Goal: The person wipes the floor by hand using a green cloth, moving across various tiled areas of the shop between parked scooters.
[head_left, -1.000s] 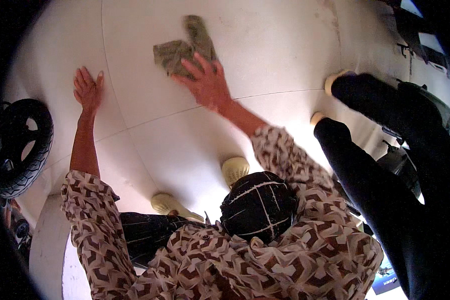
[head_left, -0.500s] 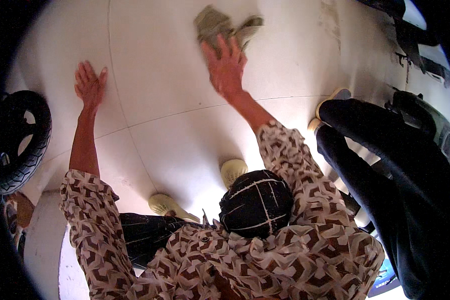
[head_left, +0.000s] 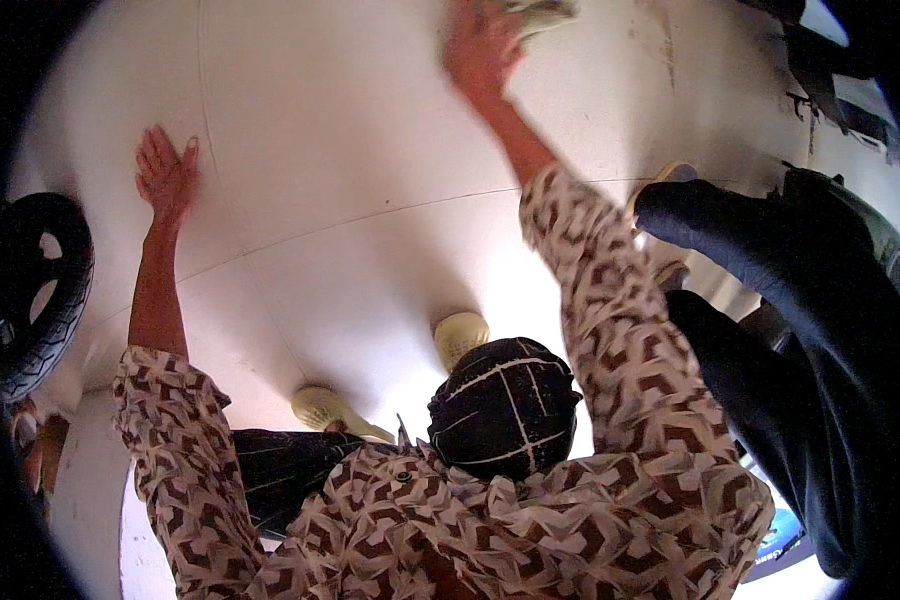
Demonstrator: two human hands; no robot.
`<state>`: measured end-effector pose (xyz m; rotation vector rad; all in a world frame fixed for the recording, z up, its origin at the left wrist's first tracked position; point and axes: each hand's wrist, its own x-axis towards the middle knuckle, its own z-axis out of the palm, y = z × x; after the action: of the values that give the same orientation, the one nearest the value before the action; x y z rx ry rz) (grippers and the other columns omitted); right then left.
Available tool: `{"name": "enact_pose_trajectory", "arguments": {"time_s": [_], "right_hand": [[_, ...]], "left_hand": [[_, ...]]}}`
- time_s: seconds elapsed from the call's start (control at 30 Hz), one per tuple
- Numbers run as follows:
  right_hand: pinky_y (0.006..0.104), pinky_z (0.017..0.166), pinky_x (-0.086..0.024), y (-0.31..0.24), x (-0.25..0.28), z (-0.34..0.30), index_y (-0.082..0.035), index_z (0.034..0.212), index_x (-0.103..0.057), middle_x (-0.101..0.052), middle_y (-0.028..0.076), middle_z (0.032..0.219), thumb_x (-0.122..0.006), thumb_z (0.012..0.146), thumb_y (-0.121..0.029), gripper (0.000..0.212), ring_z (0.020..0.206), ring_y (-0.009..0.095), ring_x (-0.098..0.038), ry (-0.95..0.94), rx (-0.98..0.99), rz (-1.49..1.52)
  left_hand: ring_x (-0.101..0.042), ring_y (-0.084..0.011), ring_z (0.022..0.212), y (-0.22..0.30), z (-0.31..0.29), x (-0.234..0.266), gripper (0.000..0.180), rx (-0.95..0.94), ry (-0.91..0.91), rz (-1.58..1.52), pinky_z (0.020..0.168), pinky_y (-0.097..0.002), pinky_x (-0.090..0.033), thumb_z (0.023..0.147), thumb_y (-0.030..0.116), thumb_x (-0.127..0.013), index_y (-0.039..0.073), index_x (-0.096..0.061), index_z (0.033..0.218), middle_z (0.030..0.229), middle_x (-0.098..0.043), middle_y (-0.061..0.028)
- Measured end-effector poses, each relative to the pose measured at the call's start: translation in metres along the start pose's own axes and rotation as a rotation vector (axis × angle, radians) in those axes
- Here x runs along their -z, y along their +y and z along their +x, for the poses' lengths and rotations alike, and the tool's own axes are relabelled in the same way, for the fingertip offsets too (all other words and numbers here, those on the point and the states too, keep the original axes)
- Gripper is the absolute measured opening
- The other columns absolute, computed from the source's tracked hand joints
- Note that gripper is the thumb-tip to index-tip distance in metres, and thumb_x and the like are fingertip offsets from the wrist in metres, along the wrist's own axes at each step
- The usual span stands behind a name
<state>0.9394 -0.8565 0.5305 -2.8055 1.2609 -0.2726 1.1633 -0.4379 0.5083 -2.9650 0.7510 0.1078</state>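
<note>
My right hand is stretched far forward at the top edge, blurred, pressing on a greenish-grey cloth. Much of that cloth lies beyond the picture or under the hand, and the fingertips are hard to make out. On the left, my left hand rests palm down on the pale tiled floor, fingers stretched out and holding nothing. Both arms reach out in patterned sleeves.
A black-tyred wheel stands at the far left. Another person's dark-trousered legs and shoes are close on my right, with dark machine parts behind. My yellowish shoes are below, beside my dark checked knee.
My right hand has slid the cloth forward and a little right, partly out of the picture. My left hand stays flat on the floor. The other person's nearer leg has shifted.
</note>
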Motion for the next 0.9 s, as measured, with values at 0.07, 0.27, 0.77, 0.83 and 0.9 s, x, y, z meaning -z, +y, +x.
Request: {"name": "enact_pose_trajectory", "arguments": {"time_s": [0.07, 0.27, 0.77, 0.83, 0.9], "right_hand": [[0.0575, 0.098, -0.028, -0.029, 0.022, -0.076, -0.020, 0.135, -0.044, -0.035, 0.012, 0.144, -0.050, 0.091, -0.026, 0.045, 0.131, 0.038, -0.028, -0.098, 0.410, 0.209], [0.0339, 0.086, -0.042, 0.054, 0.052, -0.064, -0.021, 0.127, -0.055, -0.052, 0.006, 0.131, -0.057, 0.087, -0.018, 0.041, 0.107, 0.020, -0.050, -0.544, 0.834, 0.742], [0.0639, 0.099, -0.027, 0.073, 0.069, -0.245, -0.015, 0.137, -0.043, -0.041, 0.018, 0.140, -0.048, 0.093, -0.025, 0.046, 0.130, 0.042, -0.033, -0.309, 0.044, 0.356], [0.0561, 0.106, -0.020, 0.021, 0.100, -0.281, -0.025, 0.132, -0.049, -0.039, 0.009, 0.143, -0.048, 0.092, -0.030, 0.040, 0.134, 0.032, -0.031, -0.471, 0.454, 0.550], [0.0510, 0.109, -0.018, 0.007, 0.098, -0.272, -0.034, 0.130, -0.050, -0.035, 0.002, 0.148, -0.047, 0.091, -0.032, 0.039, 0.138, 0.025, -0.028, -0.505, 0.865, 0.414]], "left_hand": [[-0.008, -0.0299, 0.144, -0.029, -0.006, 0.004, 0.083, 0.013, 0.016, 0.020, 0.111, -0.0553, -0.010, 0.090, 0.065, -0.037, 0.016, -0.011, 0.151, 0.157, -0.011, -0.0092], [-0.009, -0.0289, 0.144, -0.046, -0.006, -0.006, 0.083, 0.008, 0.096, 0.038, 0.111, -0.0546, -0.010, 0.090, 0.068, -0.034, 0.016, -0.012, 0.151, 0.157, -0.011, -0.0081], [-0.008, -0.0318, 0.143, -0.071, -0.014, -0.010, 0.085, -0.051, 0.123, 0.008, 0.111, -0.0550, -0.011, 0.089, 0.068, -0.035, 0.013, -0.014, 0.150, 0.157, -0.010, -0.0081], [-0.009, -0.0320, 0.143, -0.079, -0.018, -0.017, 0.085, -0.053, 0.127, 0.013, 0.111, -0.0549, -0.012, 0.089, 0.068, -0.036, 0.013, -0.014, 0.150, 0.157, -0.010, -0.0083], [-0.009, -0.0321, 0.143, -0.068, -0.012, -0.026, 0.084, -0.070, 0.134, 0.006, 0.111, -0.0547, -0.012, 0.089, 0.067, -0.036, 0.013, -0.015, 0.150, 0.156, -0.011, -0.0086]]}}
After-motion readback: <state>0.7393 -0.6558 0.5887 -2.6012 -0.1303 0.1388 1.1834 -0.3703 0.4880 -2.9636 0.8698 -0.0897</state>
